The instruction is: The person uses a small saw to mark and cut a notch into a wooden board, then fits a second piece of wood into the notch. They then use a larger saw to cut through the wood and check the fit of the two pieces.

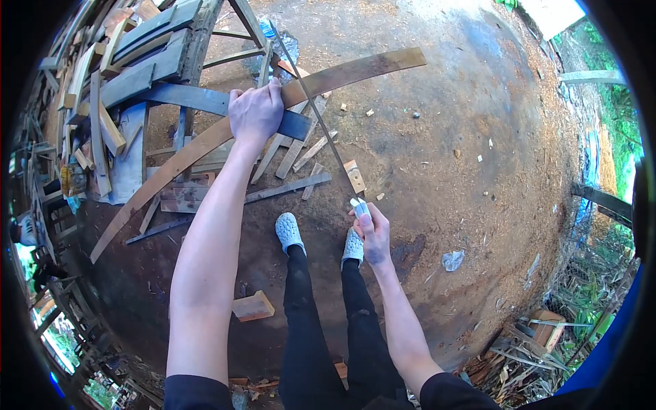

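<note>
A long brown wooden plank [369, 67] lies slantwise over a dark board [188, 97] that sticks out from a wood stack. My left hand [256, 113] is closed on the plank where it crosses the board, its fingers wrapped over the far edge. In my right hand [371, 232] is the pale handle of a handsaw [328, 133]. The saw's long narrow blade points away from me and crosses the plank just right of my left hand. Whether its teeth have cut into the wood cannot be made out.
Stacked timber [154, 51] fills the upper left. Loose offcuts [290, 154] lie on the dirt floor below the plank. A wood block [253, 307] sits by my left leg, and a clear plastic scrap [452, 260] lies to the right. Wood scraps [526, 355] are heaped at lower right.
</note>
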Demonstrator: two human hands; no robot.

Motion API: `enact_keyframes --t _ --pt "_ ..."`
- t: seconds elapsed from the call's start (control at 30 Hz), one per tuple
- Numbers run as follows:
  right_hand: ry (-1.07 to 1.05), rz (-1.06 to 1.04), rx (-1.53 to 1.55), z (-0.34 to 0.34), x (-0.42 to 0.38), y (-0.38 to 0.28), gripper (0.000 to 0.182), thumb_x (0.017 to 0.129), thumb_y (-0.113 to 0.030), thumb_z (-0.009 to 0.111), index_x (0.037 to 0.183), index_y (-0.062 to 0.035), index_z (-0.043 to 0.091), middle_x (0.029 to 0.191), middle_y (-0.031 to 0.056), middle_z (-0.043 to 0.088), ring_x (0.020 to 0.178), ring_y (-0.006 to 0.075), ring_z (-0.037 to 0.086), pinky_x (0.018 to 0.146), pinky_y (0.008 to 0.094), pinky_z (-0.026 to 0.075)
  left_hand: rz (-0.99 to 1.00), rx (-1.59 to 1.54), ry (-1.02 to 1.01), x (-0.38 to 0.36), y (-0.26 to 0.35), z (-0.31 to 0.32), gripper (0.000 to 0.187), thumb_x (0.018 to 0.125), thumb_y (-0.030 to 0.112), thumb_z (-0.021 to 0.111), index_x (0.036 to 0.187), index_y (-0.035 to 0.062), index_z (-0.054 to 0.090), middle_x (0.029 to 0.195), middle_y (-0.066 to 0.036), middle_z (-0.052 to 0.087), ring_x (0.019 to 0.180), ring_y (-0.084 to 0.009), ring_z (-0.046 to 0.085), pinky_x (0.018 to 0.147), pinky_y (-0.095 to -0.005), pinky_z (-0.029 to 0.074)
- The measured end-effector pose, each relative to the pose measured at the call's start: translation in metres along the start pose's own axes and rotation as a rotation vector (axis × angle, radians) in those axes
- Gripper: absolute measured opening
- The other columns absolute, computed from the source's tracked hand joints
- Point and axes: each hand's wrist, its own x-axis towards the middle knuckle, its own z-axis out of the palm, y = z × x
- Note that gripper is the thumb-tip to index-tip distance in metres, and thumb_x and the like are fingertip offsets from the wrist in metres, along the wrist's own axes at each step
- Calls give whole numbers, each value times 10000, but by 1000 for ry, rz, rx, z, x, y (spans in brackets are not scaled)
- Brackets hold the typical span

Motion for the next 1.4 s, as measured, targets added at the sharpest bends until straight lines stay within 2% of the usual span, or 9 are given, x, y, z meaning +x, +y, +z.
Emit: enact_keyframes --t 0.53,1.0,1.2,1.3,1.4 --pt "47 -14 -92 6 -15 -11 468 1014 -463 629 1005 5 647 742 -26 552 688 52 464 614 244 376 9 -6 26 0 -1 3 606 1081 381 319 781 86 755 740 -172 710 752 -306 679 862 -419 412" --pt "9 38 -72 21 27 -30 406 1035 -400 605 970 0 633 724 -38 516 671 46 437 591 249 360 16 -16 49 -1 0 3 600 1082 368 328 757 93 751 715 -165 707 748 -288 691 862 -410 414" --pt "29 35 -67 8 -16 -10 400 1029 -405 598 952 -14 632 721 -38 513 679 49 446 599 249 360 4 -6 32 0 1 1 602 1082 361 326 747 94 749 704 -165 704 746 -291 690 853 -408 415" --pt "41 45 -80 1 -36 -16 444 1013 -447 601 945 -9 632 719 -30 515 682 54 445 603 244 352 6 -4 33 0 1 3 599 1080 356 328 744 91 748 707 -166 705 748 -293 691 853 -408 414" --pt "39 86 -82 0 -31 -34 428 1021 -428 594 932 -11 628 712 -32 507 670 49 435 592 244 344 5 -3 30 0 1 2 596 1079 353 330 743 89 746 712 -167 707 750 -292 692 853 -409 413"
